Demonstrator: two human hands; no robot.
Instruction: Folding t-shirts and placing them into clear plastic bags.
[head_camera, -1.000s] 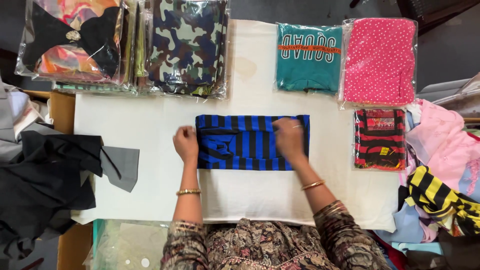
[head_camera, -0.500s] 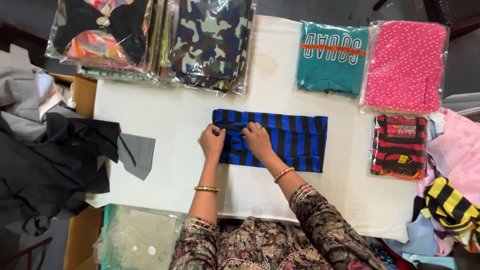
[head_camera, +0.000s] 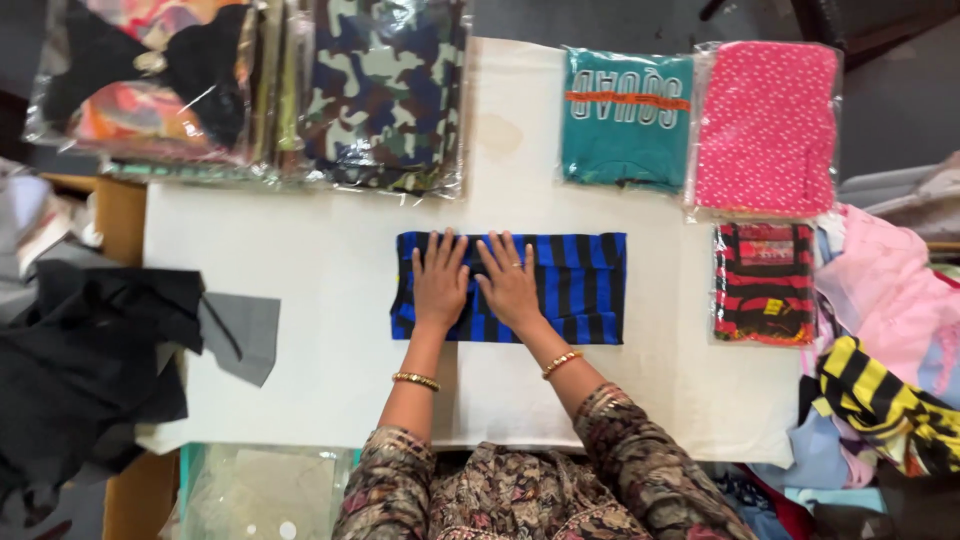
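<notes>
Fingers (head_camera: 447, 250) of both hands are spread apart and lie flat, gripping nothing. The left hand (head_camera: 440, 285) and right hand (head_camera: 508, 285) sit side by side, palms down, on a folded blue and black striped garment (head_camera: 585, 290), covering its left half. That garment lies as a wide rectangle near the middle of the white worktop (head_camera: 330, 280), its stripes running away from the person. A ring shows on the right hand, and each wrist wears a gold bangle.

Just to the right of the striped garment lies a bagged red and black striped top (head_camera: 762, 282). Beyond it, along the far edge, lie a bagged teal shirt (head_camera: 626, 118) and a bagged pink dotted garment (head_camera: 765, 125), touching each other. At the far left stand a bagged camouflage garment (head_camera: 385, 95) and a bagged multicoloured piece with a black bow (head_camera: 150, 75). Dark cloth (head_camera: 90, 350) hangs over the worktop's left edge, and a heap of loose clothes (head_camera: 890, 330), pink and yellow-black, lies off the right edge.
</notes>
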